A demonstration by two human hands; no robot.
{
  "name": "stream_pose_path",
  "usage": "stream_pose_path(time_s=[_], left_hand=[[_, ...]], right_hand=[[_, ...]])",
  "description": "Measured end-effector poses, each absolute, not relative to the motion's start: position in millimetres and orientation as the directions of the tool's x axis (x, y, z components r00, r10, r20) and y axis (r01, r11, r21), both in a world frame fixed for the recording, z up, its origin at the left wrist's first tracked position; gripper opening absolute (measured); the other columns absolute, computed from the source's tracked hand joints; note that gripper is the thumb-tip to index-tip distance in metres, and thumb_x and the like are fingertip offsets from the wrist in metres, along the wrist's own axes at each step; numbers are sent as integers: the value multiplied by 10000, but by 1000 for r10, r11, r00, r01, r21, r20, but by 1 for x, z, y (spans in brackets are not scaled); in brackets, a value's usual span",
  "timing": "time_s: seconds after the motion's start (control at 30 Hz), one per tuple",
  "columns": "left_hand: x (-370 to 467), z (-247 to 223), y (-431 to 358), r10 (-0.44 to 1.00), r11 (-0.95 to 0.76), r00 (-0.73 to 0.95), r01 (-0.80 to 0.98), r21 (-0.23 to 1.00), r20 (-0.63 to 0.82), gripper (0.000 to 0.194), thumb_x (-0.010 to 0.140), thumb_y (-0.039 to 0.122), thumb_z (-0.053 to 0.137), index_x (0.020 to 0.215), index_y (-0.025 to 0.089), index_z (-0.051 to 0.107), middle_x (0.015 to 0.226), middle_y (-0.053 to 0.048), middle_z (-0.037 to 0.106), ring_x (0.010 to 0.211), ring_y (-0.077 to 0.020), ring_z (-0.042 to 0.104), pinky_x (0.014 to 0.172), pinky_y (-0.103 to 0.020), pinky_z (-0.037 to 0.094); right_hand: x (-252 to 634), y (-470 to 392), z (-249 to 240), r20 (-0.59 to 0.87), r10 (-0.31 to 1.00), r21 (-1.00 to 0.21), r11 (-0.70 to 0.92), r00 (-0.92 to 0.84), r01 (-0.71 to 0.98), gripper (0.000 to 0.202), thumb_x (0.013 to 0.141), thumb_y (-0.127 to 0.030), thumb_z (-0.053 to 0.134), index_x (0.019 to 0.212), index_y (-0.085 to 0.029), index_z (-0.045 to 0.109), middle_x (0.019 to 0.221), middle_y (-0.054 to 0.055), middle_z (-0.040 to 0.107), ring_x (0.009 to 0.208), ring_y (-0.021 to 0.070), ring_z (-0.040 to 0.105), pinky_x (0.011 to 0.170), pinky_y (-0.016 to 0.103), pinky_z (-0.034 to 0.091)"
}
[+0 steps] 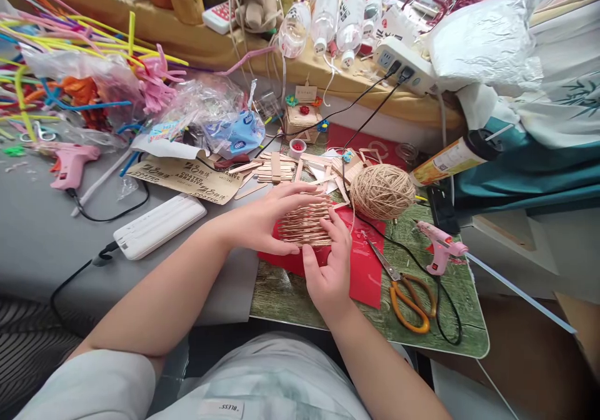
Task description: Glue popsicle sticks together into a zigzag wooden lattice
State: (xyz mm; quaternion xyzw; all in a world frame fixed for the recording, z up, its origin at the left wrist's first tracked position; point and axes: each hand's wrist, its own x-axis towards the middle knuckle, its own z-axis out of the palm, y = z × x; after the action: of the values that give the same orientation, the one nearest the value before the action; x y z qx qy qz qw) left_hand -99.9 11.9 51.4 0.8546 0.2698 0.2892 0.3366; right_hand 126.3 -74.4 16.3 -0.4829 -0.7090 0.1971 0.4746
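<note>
A block of stacked thin wooden craft sticks [304, 225] sits between my hands over a red sheet. My left hand [262, 220] spans its left side, with the fingers stretched along the far edge and the thumb along the near edge. On the right side of the block, my right hand [330, 260] has its fingers curled against the sticks and its thumb at the near corner. Both hands touch the block, and its underside is hidden. The red sheet [368, 276] lies beneath on a green wood-patterned board [281, 295].
To the right are a ball of twine [382, 192], orange-handled scissors [412, 301] and a pink glue gun [440, 245] with a cord. A white power bank [159, 226], sandpaper [187, 179] and another pink glue gun [72, 164] lie left. Loose craft sticks [272, 169] lie behind.
</note>
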Motion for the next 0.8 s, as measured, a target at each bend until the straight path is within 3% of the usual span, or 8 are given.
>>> stream_pose_path(time_s=[0.3,0.7,0.8], left_hand=[[-97,52,11,658,-631,691,289,719,300,928,894,360,841,1701,358,382,1767,-139,373,1680,-371,327,1378,-607,329],[-97,51,13,651,-629,689,255,735,318,950,861,314,859,1688,386,397,1756,-126,393,1669,-384,345,1363,-627,355],[-99,50,14,649,-617,699,253,745,300,961,856,358,874,1690,388,397,1777,-124,364,1682,-390,320,1372,-636,328]], right_hand=[[129,-70,17,450,892,-817,433,-47,380,272,1027,-245,728,1290,-311,702,1648,111,543,1588,329,489,1289,660,439],[136,-71,16,400,914,-863,398,-63,311,258,1096,-237,552,1269,-330,718,1691,58,508,1625,309,441,1322,665,379],[136,-70,16,408,910,-856,409,-73,315,242,1080,-263,583,1277,-319,714,1682,72,519,1614,317,449,1317,666,381]])
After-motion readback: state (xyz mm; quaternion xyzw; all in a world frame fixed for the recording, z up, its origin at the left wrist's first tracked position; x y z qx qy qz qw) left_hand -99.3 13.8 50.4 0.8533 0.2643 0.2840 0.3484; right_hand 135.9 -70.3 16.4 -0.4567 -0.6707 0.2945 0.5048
